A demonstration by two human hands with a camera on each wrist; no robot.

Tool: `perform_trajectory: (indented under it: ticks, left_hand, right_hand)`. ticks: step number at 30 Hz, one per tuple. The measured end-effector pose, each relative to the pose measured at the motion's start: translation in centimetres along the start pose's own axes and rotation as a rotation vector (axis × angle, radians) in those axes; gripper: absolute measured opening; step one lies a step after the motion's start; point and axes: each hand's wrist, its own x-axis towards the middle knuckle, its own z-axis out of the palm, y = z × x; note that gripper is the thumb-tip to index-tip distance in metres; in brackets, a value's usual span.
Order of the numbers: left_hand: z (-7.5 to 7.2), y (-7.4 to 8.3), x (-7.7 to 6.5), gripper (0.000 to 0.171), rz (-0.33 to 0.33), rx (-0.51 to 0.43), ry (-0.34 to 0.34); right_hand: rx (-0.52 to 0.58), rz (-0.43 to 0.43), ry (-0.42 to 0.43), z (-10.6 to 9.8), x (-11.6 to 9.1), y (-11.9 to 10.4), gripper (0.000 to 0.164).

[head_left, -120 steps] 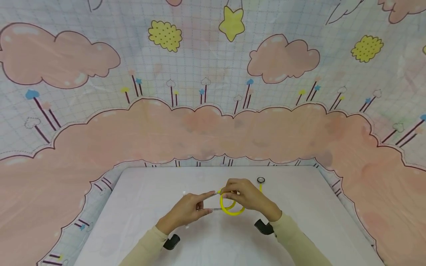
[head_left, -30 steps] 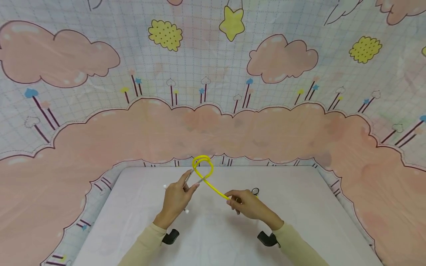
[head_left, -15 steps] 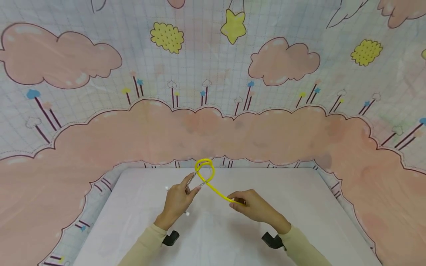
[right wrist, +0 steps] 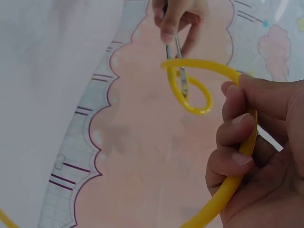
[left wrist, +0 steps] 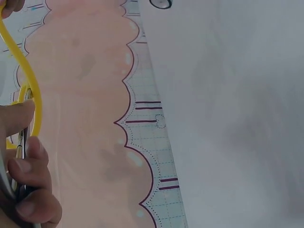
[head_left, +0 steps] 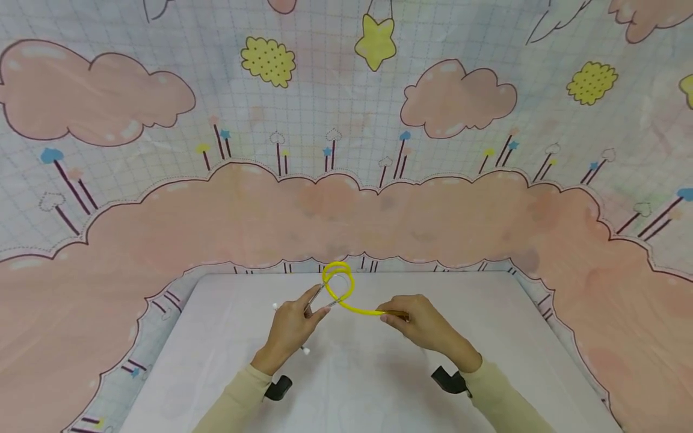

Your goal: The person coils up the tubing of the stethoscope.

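Head view: both hands are raised over the white table top (head_left: pixel 357 385), working a stethoscope with yellow rubber tubing (head_left: pixel 346 300). The left hand (head_left: pixel 289 331) pinches the thin metal ear tubes (head_left: pixel 316 297) between thumb and fingers; the right hand (head_left: pixel 419 325) is curled round the tubing further along. Between them the tubing forms one small loop, held above the far edge of the table. White ear tips (head_left: pixel 305 350) show beside the left hand.

Left wrist view: fingers (left wrist: pixel 28 190) are closed on the metal tubes, with the yellow tubing arching past them. A round metal chest piece (left wrist: pixel 160 4) lies on the table, partly cut off by the frame edge.

Right wrist view: the fingers (right wrist: pixel 237 161) wrap the tubing firmly; the loop hangs around the metal tubes.

Judgement: coiling of the tubing appears to be in progress, one loop formed. A further turn would call for the right hand to bring more tubing round while the left keeps the loop steady.
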Motion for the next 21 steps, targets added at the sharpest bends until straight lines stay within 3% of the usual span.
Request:
perform_trajectory:
  ticks: [9,15,21]
  left_hand:
    - [0.1,0.4,-0.2,0.054,0.032,0.026,-0.075]
    - [0.0,1.0,-0.4,0.055,0.114,0.051,-0.109]
    - [0.0,1.1,-0.6,0.054,0.169,0.076,-0.200]
  right_hand:
    - [-0.002,-0.089,0.027,-0.8,0.3,-0.3,0.016]
    - [-0.036,-0.148,0.062,-1.4,0.8,-0.7,0.014]
    - [-0.024,-0.182,0.068,-1.6,1.2,-0.8,0.014]
